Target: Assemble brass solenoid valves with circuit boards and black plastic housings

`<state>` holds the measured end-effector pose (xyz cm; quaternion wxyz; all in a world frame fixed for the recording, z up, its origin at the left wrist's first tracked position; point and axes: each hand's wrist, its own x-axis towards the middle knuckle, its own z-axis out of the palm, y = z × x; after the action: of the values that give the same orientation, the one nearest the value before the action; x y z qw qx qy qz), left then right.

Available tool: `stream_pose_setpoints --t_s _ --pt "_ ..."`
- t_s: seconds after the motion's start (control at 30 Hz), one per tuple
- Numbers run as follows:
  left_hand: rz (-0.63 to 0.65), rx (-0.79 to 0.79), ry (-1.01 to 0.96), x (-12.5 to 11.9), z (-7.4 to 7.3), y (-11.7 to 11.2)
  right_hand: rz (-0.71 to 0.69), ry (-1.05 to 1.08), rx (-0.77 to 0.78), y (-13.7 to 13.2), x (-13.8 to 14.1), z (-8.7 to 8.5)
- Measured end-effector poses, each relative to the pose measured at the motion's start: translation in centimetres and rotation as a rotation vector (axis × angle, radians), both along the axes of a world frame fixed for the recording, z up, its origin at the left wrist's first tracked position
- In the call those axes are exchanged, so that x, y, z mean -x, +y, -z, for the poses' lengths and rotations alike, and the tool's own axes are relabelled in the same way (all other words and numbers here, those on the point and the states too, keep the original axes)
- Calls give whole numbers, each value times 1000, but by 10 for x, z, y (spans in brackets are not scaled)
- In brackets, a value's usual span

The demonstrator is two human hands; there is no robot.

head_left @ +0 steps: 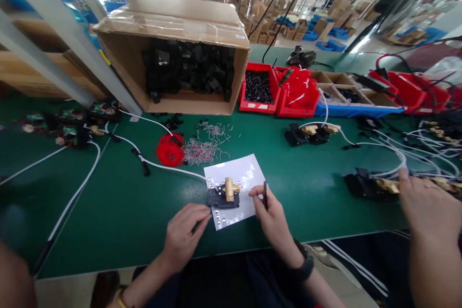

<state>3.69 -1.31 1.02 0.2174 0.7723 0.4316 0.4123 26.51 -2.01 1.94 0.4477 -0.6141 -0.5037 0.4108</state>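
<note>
A white sheet (249,166) lies on the green table, with several small shiny round pieces on it. On the sheet sits a black plastic housing (215,200) carrying a brass T-shaped valve body (229,189), and a white cable (173,170) runs from it to the left. My left hand (186,231) is closed at the housing's lower left corner, thumb and forefinger together; what is between them is hidden. To the right of the housing, my right hand (270,214) holds a dark slim tool (265,195) upright, with its fingertips over the sheet's right side.
A red coil (170,150) and a pile of small pins (202,151) lie beyond the sheet. Behind stand a carton (173,29) of black parts and red bins (258,106). Another person's hand (429,202) reaches in at right among valve assemblies (388,186).
</note>
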Motion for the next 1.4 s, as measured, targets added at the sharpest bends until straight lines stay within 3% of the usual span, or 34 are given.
stream_pose_setpoints --t_s 0.17,0.4,0.6,0.73,0.8,0.87,0.93,1.07,1.13,1.23,1.3,1.4 --pt "-7 -37 142 -12 18 -7 75 -233 -51 -16 21 14" --pt "-37 -52 209 -17 16 -3 -37 -397 -303 -19 21 25" --pt "-143 112 112 -27 14 -2 -73 -416 -428 -17 20 30" --pt "-231 286 79 -31 18 -4 -69 -462 -387 -26 19 36" --pt "-309 397 23 -27 15 -3 -132 -510 -338 -35 13 36" --pt "-401 507 -159 -19 7 2 -213 -560 -307 -39 5 32" --pt "-461 629 -484 -6 -8 13 -251 -597 -294 -35 -4 23" --pt "-368 930 -1166 16 -41 48 -357 -655 -213 2 -5 2" --pt "-425 902 -1306 17 -54 62 -472 -681 -159 21 3 -4" --pt "-519 615 -1221 0 -75 72 -506 -700 -122 34 15 -3" --pt "-403 466 -1028 -22 -93 76 -413 -681 -118 35 21 1" --pt "-103 403 -688 -64 -127 92 -206 -590 -182 40 15 2"
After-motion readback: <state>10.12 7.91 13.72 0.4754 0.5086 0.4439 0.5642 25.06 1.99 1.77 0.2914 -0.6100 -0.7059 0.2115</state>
